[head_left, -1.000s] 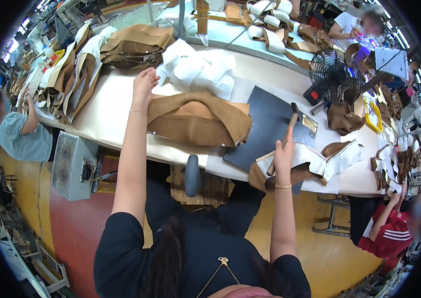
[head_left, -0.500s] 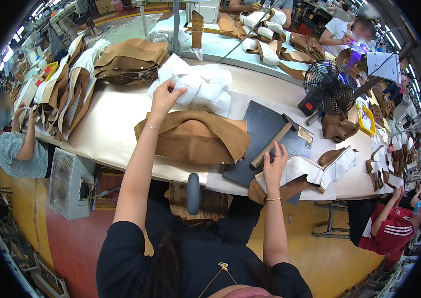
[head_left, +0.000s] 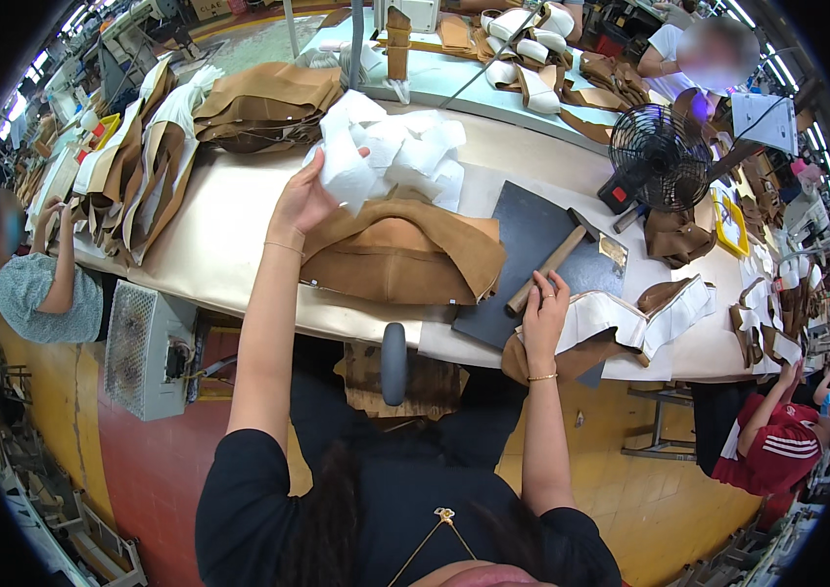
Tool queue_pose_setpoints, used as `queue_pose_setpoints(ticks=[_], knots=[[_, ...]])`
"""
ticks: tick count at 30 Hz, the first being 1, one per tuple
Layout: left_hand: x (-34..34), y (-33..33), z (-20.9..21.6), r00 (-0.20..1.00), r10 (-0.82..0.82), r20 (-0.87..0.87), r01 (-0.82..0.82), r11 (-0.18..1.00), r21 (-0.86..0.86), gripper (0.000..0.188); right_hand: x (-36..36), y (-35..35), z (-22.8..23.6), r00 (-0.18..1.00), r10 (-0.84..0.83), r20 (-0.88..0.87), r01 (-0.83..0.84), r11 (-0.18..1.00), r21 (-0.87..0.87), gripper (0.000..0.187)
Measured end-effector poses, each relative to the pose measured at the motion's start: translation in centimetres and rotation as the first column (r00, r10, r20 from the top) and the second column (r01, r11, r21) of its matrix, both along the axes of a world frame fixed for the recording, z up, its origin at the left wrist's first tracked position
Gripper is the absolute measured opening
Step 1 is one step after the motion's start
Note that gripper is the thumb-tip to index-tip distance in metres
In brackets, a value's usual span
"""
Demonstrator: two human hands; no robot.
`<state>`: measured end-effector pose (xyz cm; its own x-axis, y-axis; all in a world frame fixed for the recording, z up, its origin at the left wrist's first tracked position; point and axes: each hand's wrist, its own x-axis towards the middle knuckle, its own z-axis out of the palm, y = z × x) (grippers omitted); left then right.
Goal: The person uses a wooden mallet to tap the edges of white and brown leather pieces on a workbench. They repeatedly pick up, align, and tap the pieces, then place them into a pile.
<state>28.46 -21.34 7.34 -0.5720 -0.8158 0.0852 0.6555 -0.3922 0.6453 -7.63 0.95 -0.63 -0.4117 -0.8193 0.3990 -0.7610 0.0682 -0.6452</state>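
A leatherwork workshop, factory-like in scale, is indicated: brown leather-like panels (head_left: 268, 103) are piled along a long covered workbench (head_left: 239, 230), a hammer (head_left: 554, 264) is laid on a black slab (head_left: 523, 220), a fan (head_left: 660, 157) is set nearby, and places around are taken by co-workers (head_left: 48, 286).

The left hand (head_left: 307, 201), empty a second ago, now grips a white piece (head_left: 345, 168) beside the white pile (head_left: 417, 147). The right hand (head_left: 544, 318) has released the hammer (head_left: 550, 267) (now lying on the black board (head_left: 523, 223)).
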Motion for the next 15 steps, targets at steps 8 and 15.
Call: queue_pose_setpoints(ticks=[8,15], knots=[[-2.4,5.4,3.4,0.911,0.271,0.311,-0.176,0.937,-0.302,0.035,0.4,0.6,4.5,0.981,-0.07,0.181,0.095,0.986,-0.135,0.023],[-7.4,16.2,5.2,0.864,0.238,0.444,-0.043,0.914,-0.404,0.035,8.9,1.7,13.9,0.813,0.464,0.351,-0.399,0.884,-0.244,0.017]])
